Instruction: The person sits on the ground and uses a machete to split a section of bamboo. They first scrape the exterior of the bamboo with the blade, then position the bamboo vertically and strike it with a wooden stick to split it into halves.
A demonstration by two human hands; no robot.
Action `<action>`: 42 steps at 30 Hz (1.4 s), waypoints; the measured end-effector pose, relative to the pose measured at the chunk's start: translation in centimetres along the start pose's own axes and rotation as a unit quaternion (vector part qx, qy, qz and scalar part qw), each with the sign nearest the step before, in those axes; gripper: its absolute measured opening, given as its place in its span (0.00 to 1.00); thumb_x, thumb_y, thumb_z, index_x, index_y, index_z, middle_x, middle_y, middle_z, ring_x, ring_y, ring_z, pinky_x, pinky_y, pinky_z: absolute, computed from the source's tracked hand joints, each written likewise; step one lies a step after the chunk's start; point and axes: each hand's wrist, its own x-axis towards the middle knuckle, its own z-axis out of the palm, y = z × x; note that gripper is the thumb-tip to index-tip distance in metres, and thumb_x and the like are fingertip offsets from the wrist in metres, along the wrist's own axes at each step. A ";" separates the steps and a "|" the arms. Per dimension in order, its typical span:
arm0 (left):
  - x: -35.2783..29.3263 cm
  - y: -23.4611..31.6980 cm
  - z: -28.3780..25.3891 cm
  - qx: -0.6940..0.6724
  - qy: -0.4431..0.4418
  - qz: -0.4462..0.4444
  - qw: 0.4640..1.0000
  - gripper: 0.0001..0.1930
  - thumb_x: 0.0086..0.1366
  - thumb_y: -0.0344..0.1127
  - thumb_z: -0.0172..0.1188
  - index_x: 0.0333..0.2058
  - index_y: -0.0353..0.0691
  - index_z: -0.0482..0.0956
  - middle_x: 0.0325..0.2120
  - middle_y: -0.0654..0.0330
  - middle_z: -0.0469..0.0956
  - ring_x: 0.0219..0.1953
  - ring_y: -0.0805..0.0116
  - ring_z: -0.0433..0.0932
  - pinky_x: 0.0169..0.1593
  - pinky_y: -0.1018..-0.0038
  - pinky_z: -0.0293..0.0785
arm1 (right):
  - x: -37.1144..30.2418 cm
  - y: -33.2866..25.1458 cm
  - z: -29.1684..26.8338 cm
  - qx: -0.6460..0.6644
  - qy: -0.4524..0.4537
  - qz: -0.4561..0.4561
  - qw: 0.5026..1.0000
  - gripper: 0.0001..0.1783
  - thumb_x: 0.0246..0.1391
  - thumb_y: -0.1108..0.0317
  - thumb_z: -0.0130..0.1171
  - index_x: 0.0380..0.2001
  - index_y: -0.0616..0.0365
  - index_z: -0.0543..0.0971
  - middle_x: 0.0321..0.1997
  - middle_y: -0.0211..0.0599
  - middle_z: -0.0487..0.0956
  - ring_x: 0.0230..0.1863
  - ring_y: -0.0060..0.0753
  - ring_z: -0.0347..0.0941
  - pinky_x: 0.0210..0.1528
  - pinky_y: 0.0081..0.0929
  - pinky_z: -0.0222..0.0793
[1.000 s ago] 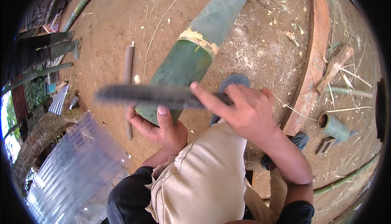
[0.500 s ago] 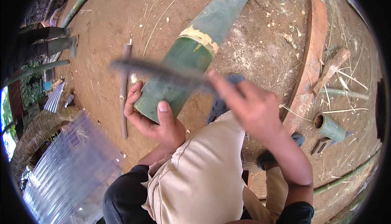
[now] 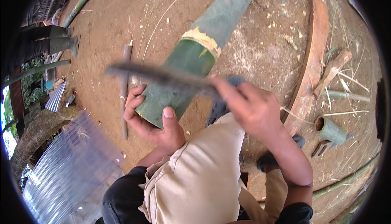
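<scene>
A thick green bamboo section (image 3: pixel 189 61) slants away from me, its near end at my knee. Around its middle runs a pale, scraped node ring. My left hand (image 3: pixel 157 120) grips the near end, thumb on one side and fingers on the other. In my right hand (image 3: pixel 254 106) is a long dark blade, likely a machete (image 3: pixel 159 75), smeared by motion. It lies crosswise over the bamboo between the left hand and the ring; whether it touches the surface I cannot tell. The right fingers wrap its handle, which is mostly hidden.
On the dirt floor lie a thin brown stick (image 3: pixel 125 89), a long reddish plank (image 3: pixel 311 57), a wood piece (image 3: pixel 334 71) and a short bamboo tube (image 3: pixel 330 129). Corrugated clear sheeting (image 3: pixel 73 171) is at lower left. Another person's legs (image 3: pixel 61 40) show at far left.
The near end of the bamboo and my left thumb have shifted slightly down and right. The blade stays crosswise over the bamboo, still blurred, with its tip a little farther left.
</scene>
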 end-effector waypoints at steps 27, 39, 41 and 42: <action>1.2 2.3 1.2 -0.057 0.069 -0.139 0.986 0.22 0.69 0.37 0.60 0.57 0.40 0.63 0.58 0.51 0.68 0.59 0.58 0.68 0.64 0.60 0.63 | -1.2 0.9 3.4 0.038 0.009 0.059 0.997 0.33 0.52 0.77 0.62 0.63 0.46 0.75 0.23 0.37 0.74 0.21 0.34 0.75 0.24 0.36 0.75; 1.4 2.0 0.5 0.149 0.043 -0.095 0.983 0.20 0.74 0.42 0.54 0.58 0.40 0.64 0.54 0.54 0.69 0.54 0.66 0.70 0.59 0.67 0.67 | 1.6 2.0 3.0 -0.004 0.037 0.034 0.999 0.26 0.49 0.71 0.61 0.55 0.44 0.80 0.21 0.31 0.69 0.18 0.32 0.73 0.17 0.34 0.69; 1.2 -0.1 -0.8 0.282 -0.001 0.020 0.959 0.21 0.73 0.43 0.55 0.58 0.39 0.64 0.53 0.54 0.70 0.53 0.65 0.70 0.58 0.68 0.67 | 1.2 -0.6 2.3 0.039 0.028 -0.055 0.997 0.23 0.50 0.70 0.59 0.52 0.46 0.79 0.20 0.33 0.72 0.18 0.35 0.77 0.18 0.36 0.73; 1.0 0.1 -1.4 0.289 -0.004 0.013 0.957 0.22 0.73 0.44 0.55 0.59 0.39 0.65 0.52 0.54 0.70 0.53 0.64 0.71 0.58 0.68 0.67 | 0.9 -0.5 2.6 0.031 0.046 -0.077 0.995 0.24 0.49 0.70 0.60 0.52 0.46 0.79 0.20 0.31 0.72 0.17 0.33 0.76 0.14 0.36 0.70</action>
